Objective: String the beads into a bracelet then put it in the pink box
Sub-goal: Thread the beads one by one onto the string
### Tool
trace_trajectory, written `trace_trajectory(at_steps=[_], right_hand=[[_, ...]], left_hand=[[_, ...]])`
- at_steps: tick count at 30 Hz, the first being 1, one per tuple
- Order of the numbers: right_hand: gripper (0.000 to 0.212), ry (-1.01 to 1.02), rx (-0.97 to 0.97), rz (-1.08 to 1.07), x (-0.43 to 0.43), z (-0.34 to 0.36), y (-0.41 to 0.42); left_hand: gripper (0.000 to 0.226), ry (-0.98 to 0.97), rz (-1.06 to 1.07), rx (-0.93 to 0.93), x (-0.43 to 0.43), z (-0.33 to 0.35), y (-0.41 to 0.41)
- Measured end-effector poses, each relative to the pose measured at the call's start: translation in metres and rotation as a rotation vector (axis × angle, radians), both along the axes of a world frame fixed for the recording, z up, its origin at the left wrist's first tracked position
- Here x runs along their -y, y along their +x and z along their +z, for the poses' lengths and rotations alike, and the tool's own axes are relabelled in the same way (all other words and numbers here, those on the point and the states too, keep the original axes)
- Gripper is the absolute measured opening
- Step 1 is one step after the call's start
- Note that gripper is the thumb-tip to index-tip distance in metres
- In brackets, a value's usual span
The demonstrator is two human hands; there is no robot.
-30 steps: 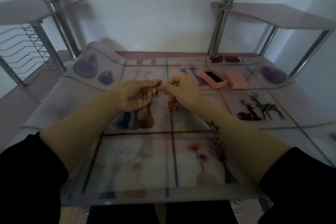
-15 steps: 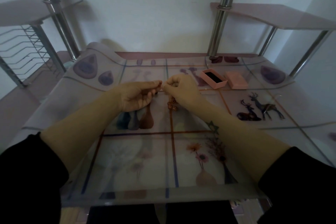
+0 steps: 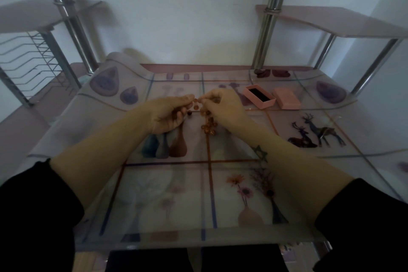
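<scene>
Beads: amber-orange, glossy. Pink box: pale pink outside, black lining. Lid: matching pale pink, plain. Table cover: translucent pale ground, ruled in a grid of orange-brown and blue lines. Printed panels noted: dark red and blue-grey deer; blue, grey and brown bottles; orange and pink flowers in vases; purple teardrops. Sleeves: black. Poles: chrome. Shelf: dusty pink.
</scene>
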State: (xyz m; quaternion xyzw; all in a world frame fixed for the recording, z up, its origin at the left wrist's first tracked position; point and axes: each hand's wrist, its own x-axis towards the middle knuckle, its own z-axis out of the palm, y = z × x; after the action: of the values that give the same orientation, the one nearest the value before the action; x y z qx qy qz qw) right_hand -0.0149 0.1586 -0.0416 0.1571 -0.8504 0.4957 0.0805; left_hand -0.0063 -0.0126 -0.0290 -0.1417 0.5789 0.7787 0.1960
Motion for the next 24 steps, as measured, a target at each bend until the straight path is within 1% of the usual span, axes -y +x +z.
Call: trace_trajectory(at_steps=[3, 6, 8, 12, 14, 16, 19, 22, 24], right_hand=[[0.023, -0.088, 0.053, 0.039, -0.001, 0.007, 0.000], [0.026, -0.184, 0.141, 0.110, -0.001, 0.015, 0.002], [0.024, -0.202, 0.174, 0.135, 0.001, 0.018, 0.002], [0.016, -0.278, 0.312, 0.192, 0.004, 0.018, 0.004], [0.010, -0.285, 0.322, 0.193, 0.004, 0.015, 0.004], [0.009, -0.275, 0.307, 0.165, 0.002, 0.014, 0.004], [0.013, -0.237, 0.291, 0.131, 0.000, 0.012, 0.004], [0.013, -0.177, 0.275, 0.111, 0.001, 0.012, 0.004], [0.012, -0.147, 0.258, 0.101, 0.002, 0.012, 0.004]], left_hand=[[0.009, -0.038, -0.033, -0.051, -0.001, 0.005, -0.002], [0.010, -0.047, -0.089, -0.109, -0.002, 0.011, -0.003], [0.010, -0.068, -0.081, -0.142, -0.004, 0.015, -0.004], [0.011, -0.127, -0.002, -0.200, -0.006, 0.017, -0.007], [0.009, -0.176, 0.028, -0.230, -0.006, 0.015, -0.006], [0.010, -0.323, 0.067, -0.294, -0.005, 0.010, -0.005], [0.012, -0.691, 0.074, -0.429, -0.001, 0.002, -0.005], [0.011, -1.011, -0.066, -0.515, 0.002, -0.002, -0.006], [0.011, -1.130, -0.147, -0.515, 0.000, -0.003, -0.005]])
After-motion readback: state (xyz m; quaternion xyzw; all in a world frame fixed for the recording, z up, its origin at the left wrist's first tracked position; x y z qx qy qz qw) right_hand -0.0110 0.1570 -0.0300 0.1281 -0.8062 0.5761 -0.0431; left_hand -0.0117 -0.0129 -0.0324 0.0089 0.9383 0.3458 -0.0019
